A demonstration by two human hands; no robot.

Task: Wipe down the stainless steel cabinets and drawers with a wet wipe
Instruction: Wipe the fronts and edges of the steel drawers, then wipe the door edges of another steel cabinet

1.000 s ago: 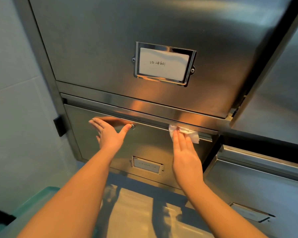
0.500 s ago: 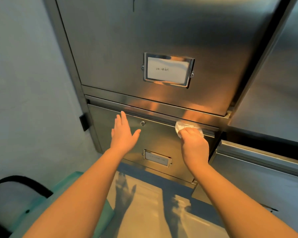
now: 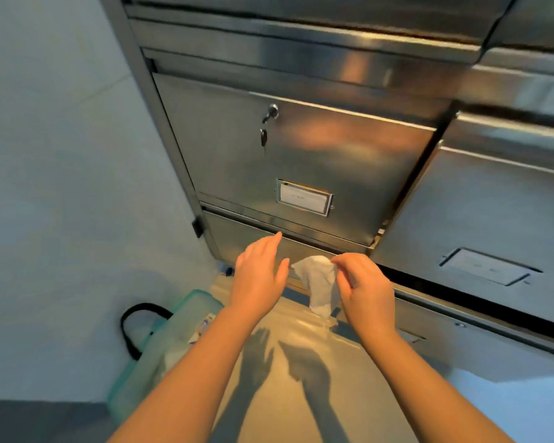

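A stainless steel drawer (image 3: 349, 161) with a lock, a hanging key (image 3: 263, 137) and a label holder (image 3: 304, 197) fills the upper middle of the head view. Below it a lower drawer front (image 3: 234, 241) shows. My right hand (image 3: 363, 287) pinches a crumpled white wet wipe (image 3: 319, 282), which hangs loose in front of the lower drawer. My left hand (image 3: 259, 273) is held flat with straight fingers just left of the wipe, holding nothing. Both hands are off the steel.
Another steel drawer (image 3: 480, 219) with a label plate stands to the right. A pale wall (image 3: 61, 155) is on the left. A teal bin (image 3: 160, 343) with a black handle sits on the floor at lower left. The light floor (image 3: 285, 394) lies below my arms.
The view has tilted down past the upper drawer. My right hand left the drawer's top edge and came down with the wipe, now dangling. My left hand dropped beside it.
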